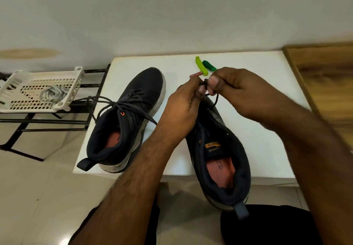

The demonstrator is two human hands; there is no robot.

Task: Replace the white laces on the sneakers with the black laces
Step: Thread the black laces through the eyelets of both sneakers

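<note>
Your left hand (183, 99) and right hand (233, 90) each grip the black lace (214, 99) narrowly above the right sneaker (225, 160); a slipped pinch could undo the forming knot.

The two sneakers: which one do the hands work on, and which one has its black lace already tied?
Both hands, left hand and right hand, pinch the black lace of the right sneaker, whose heel overhangs the table edge. The left sneaker is tied and lies untouched.

2 sneakers (126, 118) lie side by side on the table (257, 84); a basket (40, 90) holding laces (52, 94) sits left.
</note>
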